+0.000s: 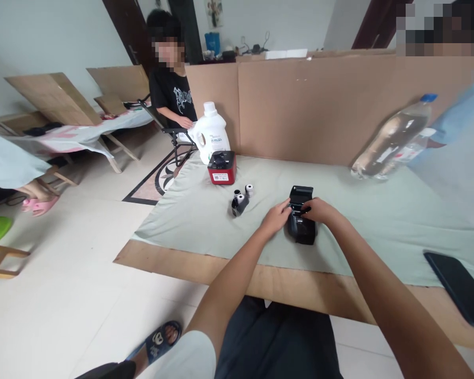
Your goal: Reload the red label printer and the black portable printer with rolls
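A black portable receipt printer (302, 232) lies on the pale green cloth with its cover (301, 195) flipped up at the far side. My left hand (277, 217) grips the printer's left edge, with the fingertips by the open compartment. My right hand (321, 210) reaches in from the right with its fingers pinched together over the compartment. A dark piece shows at those fingertips, but whether it is loose or part of the printer I cannot tell. Left of my left hand are several small white paper rolls (249, 188) and a crumpled dark wrapper (239, 205).
Behind the rolls stand a red and black box-shaped device (223, 171) and a white detergent jug (213, 131). A cardboard panel (284, 110) borders the back. Large plastic bottles (391, 137) lean near a person at right. A black phone (456, 284) lies at the front right edge.
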Demonstrator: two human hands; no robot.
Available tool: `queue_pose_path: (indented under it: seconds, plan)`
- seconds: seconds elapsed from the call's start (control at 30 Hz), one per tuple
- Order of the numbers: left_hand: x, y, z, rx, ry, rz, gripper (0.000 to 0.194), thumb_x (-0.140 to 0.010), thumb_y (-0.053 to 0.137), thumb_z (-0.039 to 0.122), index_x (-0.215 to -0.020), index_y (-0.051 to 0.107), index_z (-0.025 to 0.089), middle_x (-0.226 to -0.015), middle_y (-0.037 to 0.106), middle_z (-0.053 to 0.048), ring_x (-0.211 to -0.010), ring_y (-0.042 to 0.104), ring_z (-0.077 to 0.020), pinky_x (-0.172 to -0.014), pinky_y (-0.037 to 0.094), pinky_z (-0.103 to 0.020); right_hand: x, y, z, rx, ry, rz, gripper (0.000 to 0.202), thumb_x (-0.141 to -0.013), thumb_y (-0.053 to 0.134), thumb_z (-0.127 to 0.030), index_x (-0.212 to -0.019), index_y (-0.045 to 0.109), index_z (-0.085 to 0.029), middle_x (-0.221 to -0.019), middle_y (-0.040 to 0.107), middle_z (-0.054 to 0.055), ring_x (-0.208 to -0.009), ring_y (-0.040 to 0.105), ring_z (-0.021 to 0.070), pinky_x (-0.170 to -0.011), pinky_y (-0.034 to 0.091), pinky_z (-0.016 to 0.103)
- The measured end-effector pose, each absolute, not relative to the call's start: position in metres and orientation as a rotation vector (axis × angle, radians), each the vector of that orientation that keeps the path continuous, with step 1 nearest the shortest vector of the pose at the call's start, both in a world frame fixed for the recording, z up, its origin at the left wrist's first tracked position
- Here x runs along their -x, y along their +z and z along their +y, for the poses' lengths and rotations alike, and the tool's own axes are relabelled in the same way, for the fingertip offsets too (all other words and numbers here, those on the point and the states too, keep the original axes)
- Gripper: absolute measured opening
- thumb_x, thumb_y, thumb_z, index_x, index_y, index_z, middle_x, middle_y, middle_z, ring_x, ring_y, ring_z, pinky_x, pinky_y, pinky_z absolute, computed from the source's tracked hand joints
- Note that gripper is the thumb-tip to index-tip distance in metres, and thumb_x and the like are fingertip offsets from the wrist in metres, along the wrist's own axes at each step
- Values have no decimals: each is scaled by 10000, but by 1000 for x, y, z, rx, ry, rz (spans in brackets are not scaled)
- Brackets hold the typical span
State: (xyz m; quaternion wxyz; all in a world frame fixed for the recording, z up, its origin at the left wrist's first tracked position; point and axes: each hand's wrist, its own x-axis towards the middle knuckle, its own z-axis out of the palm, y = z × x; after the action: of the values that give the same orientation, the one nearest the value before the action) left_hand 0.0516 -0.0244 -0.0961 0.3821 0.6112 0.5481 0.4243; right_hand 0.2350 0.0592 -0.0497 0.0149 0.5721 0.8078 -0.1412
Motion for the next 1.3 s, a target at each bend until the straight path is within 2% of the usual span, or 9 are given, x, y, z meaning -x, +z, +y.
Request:
queue_pose_path:
  seconds: [0.2, 0.43, 0.57, 0.7, 0.83, 0.9, 1.03, 1.13, 1.3]
  plan:
    - [-53, -101, -23, -1623, 1066, 1408, 559, -1025, 475, 343, -1533, 565, 130, -1576, 554, -134, -1473, 529, -265, -1259, 373, -393, -230, -50, 54, -1766, -360, 2515, 329, -759, 807, -250, -1083, 837, -204, -1091, 689, 154, -907, 701, 259, -891, 555, 374]
    - [-54, -109, -19, -1648, 1108, 1387, 508, -1031, 468, 347, -1482, 619, 167, -1537, 601, -126, -1441, 558, -258, -1244, 394, -422, -248, -32, 56, -1826, -454, 2831, 299, -784, 744, -212, -1079, 752, -161, -1130, 663, 163, -973, 671, 258, -972, 537, 405]
    - [-42, -97, -21, -1589, 1375, 1372, 421, -1046, 446, 309, -1359, 691, 168, -1406, 695, -129, -1309, 639, -233, -1162, 471, -398, -250, -7, 47, -1970, -608, 3037, 228, -799, 686, -285, -1008, 658, -200, -997, 704, 92, -880, 665, 247, -861, 528, 408]
    - [-22, -70, -32, -1731, 1697, 1450, 420, -1064, 469, 403, -1371, 650, 181, -1290, 703, -130, -1075, 678, -207, -971, 554, -358, -228, 15, 18, -1977, -861, 3155, 270, -807, 669, -373, -1026, 628, -220, -772, 644, 10, -711, 604, 201, -715, 478, 354]
    - [-7, -46, -49, -2238, 1667, 1410, 413, -1008, 622, 449, -1363, 665, 243, -1374, 682, -90, -1251, 596, -240, -1101, 469, -397, -198, 23, -11, -1827, -1194, 3153, 344, -798, 686, -456, -1038, 627, -217, -682, 560, -29, -654, 547, 180, -635, 430, 321]
    - [-3, -39, -56, -2347, 1586, 1473, 377, -1003, 639, 433, -1330, 689, 251, -1328, 717, -76, -1243, 599, -247, -1100, 454, -405, -185, 21, -21, -1765, -1298, 3155, 355, -795, 691, -469, -1034, 628, -214, -689, 559, -31, -656, 534, 175, -633, 426, 319]
    - [8, -35, -70, -2317, 1402, 1593, 370, -1018, 611, 383, -1356, 678, 249, -1266, 749, -84, -1186, 646, -249, -1074, 459, -404, -168, 12, -35, -1637, -1354, 3234, 308, -787, 697, -416, -1009, 626, -215, -821, 652, 8, -727, 582, 183, -700, 473, 339]
    - [20, -37, -85, -2201, 1341, 1584, 392, -1001, 607, 339, -1373, 663, 228, -1287, 739, -103, -1194, 660, -259, -1093, 463, -396, -160, 8, -46, -1503, -1466, 3266, 336, -802, 691, -385, -1086, 610, -224, -870, 704, 28, -794, 652, 214, -758, 522, 364]
    - [44, -42, -124, -1898, 1325, 1484, 443, -986, 557, 305, -1416, 612, 216, -1262, 734, -92, -1118, 683, -241, -1006, 535, -349, -143, -2, -68, -1298, -1579, 3347, 261, -879, 673, -391, -1086, 613, -244, -1027, 748, 62, -1034, 709, 267, -945, 532, 415]
